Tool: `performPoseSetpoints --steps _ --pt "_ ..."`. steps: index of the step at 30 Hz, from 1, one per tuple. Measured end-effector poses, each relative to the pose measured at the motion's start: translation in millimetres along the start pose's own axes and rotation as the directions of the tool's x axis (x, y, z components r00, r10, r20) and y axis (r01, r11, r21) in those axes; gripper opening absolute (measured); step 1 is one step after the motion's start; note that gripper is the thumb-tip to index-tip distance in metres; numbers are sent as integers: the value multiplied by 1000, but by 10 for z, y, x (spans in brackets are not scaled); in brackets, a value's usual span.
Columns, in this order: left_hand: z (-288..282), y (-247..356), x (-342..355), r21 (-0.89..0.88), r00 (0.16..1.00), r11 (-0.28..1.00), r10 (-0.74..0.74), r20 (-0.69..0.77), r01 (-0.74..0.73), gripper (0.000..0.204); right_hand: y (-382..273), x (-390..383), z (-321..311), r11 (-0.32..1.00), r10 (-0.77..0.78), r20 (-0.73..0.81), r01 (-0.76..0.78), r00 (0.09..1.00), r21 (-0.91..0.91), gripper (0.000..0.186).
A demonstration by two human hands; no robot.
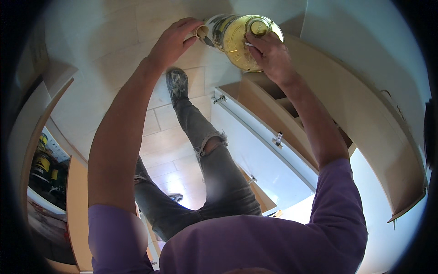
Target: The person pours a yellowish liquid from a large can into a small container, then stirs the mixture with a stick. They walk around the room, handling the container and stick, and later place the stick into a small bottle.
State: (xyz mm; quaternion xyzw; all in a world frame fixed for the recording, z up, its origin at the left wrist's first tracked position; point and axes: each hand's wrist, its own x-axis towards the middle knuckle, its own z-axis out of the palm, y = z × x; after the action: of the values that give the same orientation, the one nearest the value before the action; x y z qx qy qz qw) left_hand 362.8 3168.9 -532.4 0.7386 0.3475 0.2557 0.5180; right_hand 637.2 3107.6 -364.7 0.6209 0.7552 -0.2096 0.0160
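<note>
Pinched on a white piece point(249, 44) atop the tin point(234, 51), my right hand point(274, 57) perhaps steadies it, while my left hand point(174, 40) curls round a tan cylinder point(200, 31).

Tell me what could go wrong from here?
The left hand holds a tan cup-like thing, which could slip. The right hand, pinching a small white thing, might knock the gold-topped can. The white cabinet door stands open near a leg, which could bump it.

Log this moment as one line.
left hand: holding tan cup or tube | right hand: holding small white item over gold-topped can | nearby: white cabinet door
</note>
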Motion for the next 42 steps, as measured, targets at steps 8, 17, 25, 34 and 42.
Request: performPoseSetpoints --steps 8,17,25,34,42 --pt "-11 -142 33 7 995 999 -47 91 46 51 -194 114 33 998 -14 50 17 999 -63 32" --pt "-76 -238 -15 -2 997 999 -34 71 34 53 -398 356 181 966 -160 46 166 986 -199 30" --pt "-54 -411 -88 26 1000 1000 5 7 -5 50 -557 460 259 940 -162 123 191 979 -283 31" --pt "-119 -472 -96 45 998 998 -36 53 33 52 -743 614 303 932 -177 195 228 965 -283 19" --pt "-128 -607 -146 34 997 998 -60 53 58 54 -890 714 355 923 -138 269 222 953 -314 11"
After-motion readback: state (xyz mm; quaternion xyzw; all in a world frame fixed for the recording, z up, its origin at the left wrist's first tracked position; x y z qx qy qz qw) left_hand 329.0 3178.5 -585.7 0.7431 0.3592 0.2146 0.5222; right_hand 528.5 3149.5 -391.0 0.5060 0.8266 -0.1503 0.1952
